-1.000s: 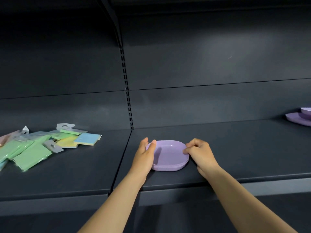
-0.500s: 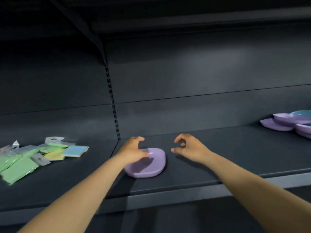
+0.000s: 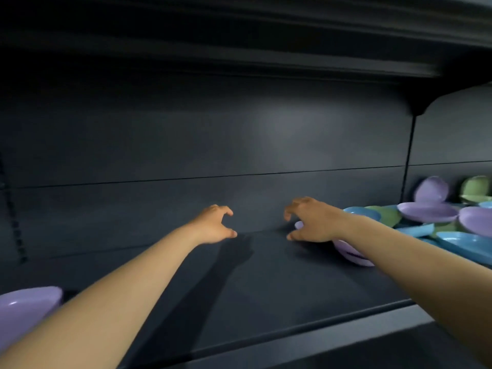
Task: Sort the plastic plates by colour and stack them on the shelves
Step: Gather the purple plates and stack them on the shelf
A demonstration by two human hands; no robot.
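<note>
A purple plate [image 3: 29,307] lies on the dark shelf [image 3: 266,296] at the far left, partly behind my left forearm. My left hand [image 3: 215,225] hovers open above the shelf's middle, holding nothing. My right hand [image 3: 311,222] is open over another purple plate [image 3: 351,253], which my forearm mostly hides; contact is unclear. A mixed heap of purple [image 3: 428,211], blue [image 3: 463,243] and green [image 3: 386,215] plates lies at the right end of the shelf.
The upper shelf's edge [image 3: 292,62] hangs overhead. A dark upright post [image 3: 408,155] divides the back panel at the right. The shelf's front lip [image 3: 292,342] runs across the bottom.
The view has swung right. Both hands have left the purple plate, which now sits at the far left, and have moved right toward the plate heap. The coloured packets are out of view.
</note>
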